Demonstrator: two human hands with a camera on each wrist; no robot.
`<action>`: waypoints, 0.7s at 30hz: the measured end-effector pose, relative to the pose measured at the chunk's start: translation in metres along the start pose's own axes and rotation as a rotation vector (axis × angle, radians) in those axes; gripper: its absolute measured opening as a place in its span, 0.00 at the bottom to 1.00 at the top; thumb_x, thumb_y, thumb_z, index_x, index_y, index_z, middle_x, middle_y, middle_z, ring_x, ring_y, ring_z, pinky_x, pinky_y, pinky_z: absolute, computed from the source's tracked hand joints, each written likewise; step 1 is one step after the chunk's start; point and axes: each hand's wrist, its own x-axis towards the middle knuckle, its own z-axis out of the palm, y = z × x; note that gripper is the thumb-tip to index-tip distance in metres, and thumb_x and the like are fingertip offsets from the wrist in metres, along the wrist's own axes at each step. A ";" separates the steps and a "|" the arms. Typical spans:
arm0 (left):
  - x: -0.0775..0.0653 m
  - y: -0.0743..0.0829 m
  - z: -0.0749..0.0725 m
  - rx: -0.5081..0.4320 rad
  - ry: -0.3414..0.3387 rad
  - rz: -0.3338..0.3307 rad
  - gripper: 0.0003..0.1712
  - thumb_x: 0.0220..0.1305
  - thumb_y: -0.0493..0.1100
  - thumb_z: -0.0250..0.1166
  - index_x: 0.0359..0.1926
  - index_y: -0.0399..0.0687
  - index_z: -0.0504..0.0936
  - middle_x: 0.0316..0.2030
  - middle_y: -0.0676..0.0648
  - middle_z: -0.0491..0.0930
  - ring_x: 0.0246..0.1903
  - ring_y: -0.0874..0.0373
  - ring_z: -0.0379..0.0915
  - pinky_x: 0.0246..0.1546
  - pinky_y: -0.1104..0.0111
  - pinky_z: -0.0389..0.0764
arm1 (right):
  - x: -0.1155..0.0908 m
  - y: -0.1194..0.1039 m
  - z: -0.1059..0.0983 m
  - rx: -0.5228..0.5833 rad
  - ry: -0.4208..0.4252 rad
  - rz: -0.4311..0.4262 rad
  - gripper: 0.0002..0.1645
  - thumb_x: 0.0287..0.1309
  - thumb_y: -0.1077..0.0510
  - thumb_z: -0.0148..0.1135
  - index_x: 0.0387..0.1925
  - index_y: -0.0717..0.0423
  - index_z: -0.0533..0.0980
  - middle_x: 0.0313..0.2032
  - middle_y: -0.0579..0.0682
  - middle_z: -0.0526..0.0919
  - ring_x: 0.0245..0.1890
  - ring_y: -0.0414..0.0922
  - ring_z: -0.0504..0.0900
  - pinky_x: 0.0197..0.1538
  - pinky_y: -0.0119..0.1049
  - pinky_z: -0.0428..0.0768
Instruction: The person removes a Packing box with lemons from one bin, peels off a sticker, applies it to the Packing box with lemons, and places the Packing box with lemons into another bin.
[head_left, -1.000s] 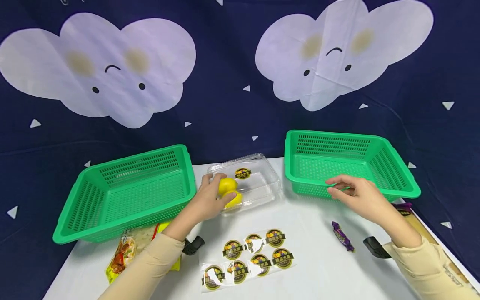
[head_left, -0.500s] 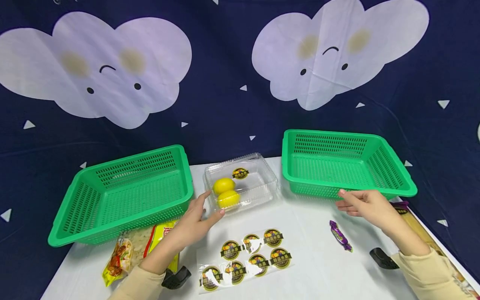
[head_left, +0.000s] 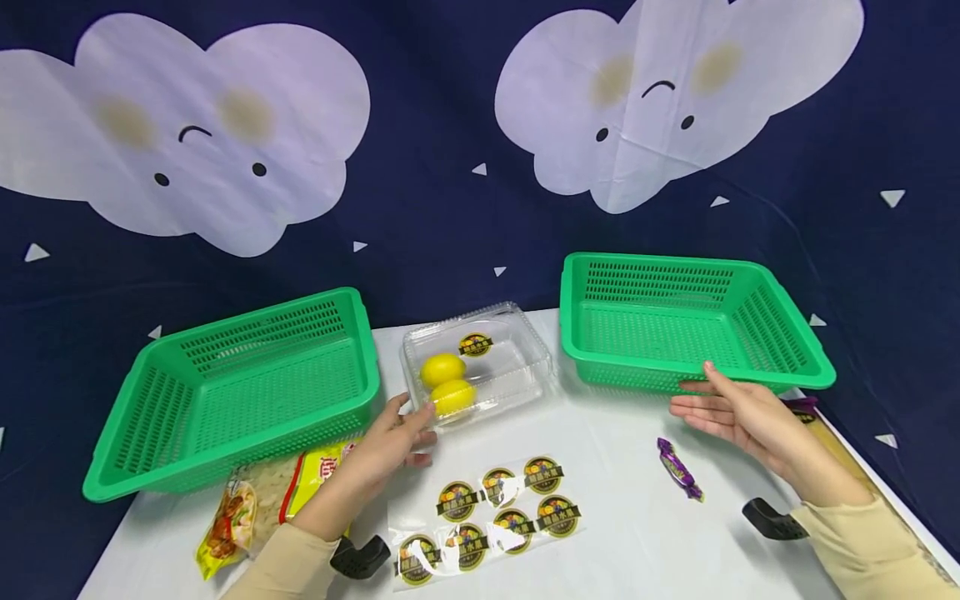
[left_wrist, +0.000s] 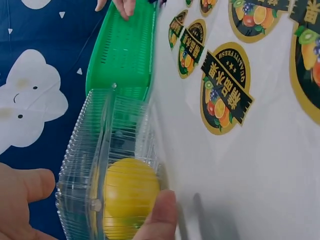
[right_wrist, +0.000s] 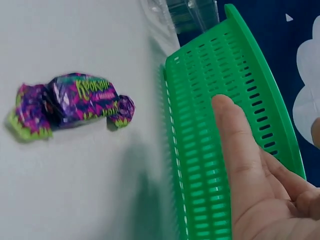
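A clear plastic clamshell box (head_left: 517, 383) with a round fruit sticker (head_left: 476, 344) stands at the table's back middle. Two yellow lemons (head_left: 453, 397) lie inside it. My left hand (head_left: 382, 454) is at its near left corner, fingers and thumb spread. In the left wrist view the thumb and fingers flank the end of the box (left_wrist: 107, 150); I cannot tell whether they touch it. In front of the right green basket (head_left: 675, 377) my right hand (head_left: 757, 425) hovers with straight fingers and holds nothing. A purple wrapped candy (head_left: 680, 469) lies on the table below it.
Another green basket (head_left: 225, 454) stands at the left, with a yellow food packet (head_left: 262, 504) in front of it. A sheet of round stickers (head_left: 487, 525) lies at front middle. At the right edge is a brown package (head_left: 847, 454), partly hidden by my right arm.
My left hand has drawn back from above the lemons to the box's near left corner. My right hand has lowered slightly and turned, its fingers straightening. The box has stayed in place.
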 end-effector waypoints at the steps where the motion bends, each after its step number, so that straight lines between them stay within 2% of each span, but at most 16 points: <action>1: 0.001 -0.001 0.000 -0.018 0.003 -0.011 0.47 0.84 0.52 0.56 0.84 0.32 0.41 0.69 0.22 0.67 0.67 0.30 0.76 0.53 0.53 0.90 | 0.000 0.001 -0.001 0.029 -0.011 -0.005 0.38 0.87 0.43 0.42 0.73 0.74 0.63 0.51 0.55 0.92 0.52 0.44 0.92 0.58 0.36 0.89; 4: 0.003 -0.002 0.000 -0.061 0.013 -0.023 0.41 0.84 0.52 0.56 0.81 0.34 0.50 0.69 0.22 0.67 0.66 0.31 0.77 0.53 0.55 0.90 | 0.001 0.003 -0.002 0.085 -0.033 -0.021 0.28 0.87 0.44 0.40 0.61 0.59 0.77 0.50 0.54 0.93 0.52 0.45 0.92 0.57 0.36 0.89; 7: 0.005 -0.003 0.000 -0.093 0.023 -0.029 0.35 0.84 0.54 0.56 0.75 0.37 0.55 0.70 0.25 0.67 0.66 0.32 0.78 0.51 0.57 0.91 | 0.003 0.005 -0.003 0.122 -0.035 -0.026 0.26 0.88 0.44 0.39 0.52 0.50 0.82 0.49 0.54 0.93 0.51 0.44 0.93 0.56 0.35 0.89; 11: 0.008 -0.003 0.001 -0.138 0.019 -0.037 0.30 0.84 0.55 0.56 0.69 0.39 0.57 0.72 0.27 0.64 0.67 0.30 0.76 0.49 0.60 0.91 | 0.004 0.006 -0.003 0.158 -0.022 -0.022 0.26 0.87 0.44 0.40 0.50 0.49 0.85 0.47 0.53 0.93 0.50 0.44 0.93 0.55 0.34 0.89; 15: 0.011 0.000 0.001 -0.208 0.023 -0.048 0.26 0.84 0.51 0.57 0.65 0.39 0.58 0.71 0.28 0.63 0.67 0.29 0.77 0.48 0.63 0.92 | 0.006 0.005 -0.003 0.183 -0.033 -0.037 0.27 0.88 0.45 0.40 0.50 0.49 0.86 0.47 0.53 0.94 0.50 0.44 0.93 0.55 0.34 0.89; 17: 0.014 0.002 0.000 -0.236 0.026 -0.051 0.25 0.84 0.50 0.58 0.63 0.38 0.58 0.68 0.29 0.64 0.63 0.30 0.80 0.47 0.66 0.91 | 0.007 0.005 -0.003 0.190 -0.041 -0.045 0.28 0.88 0.46 0.40 0.50 0.50 0.86 0.48 0.53 0.94 0.51 0.44 0.93 0.55 0.34 0.89; 21: 0.017 0.003 -0.002 -0.269 0.035 -0.061 0.23 0.83 0.48 0.58 0.60 0.37 0.60 0.62 0.31 0.65 0.52 0.40 0.84 0.46 0.69 0.90 | 0.011 0.007 -0.004 0.203 -0.054 -0.049 0.27 0.88 0.47 0.40 0.50 0.50 0.87 0.48 0.53 0.93 0.51 0.44 0.93 0.55 0.34 0.89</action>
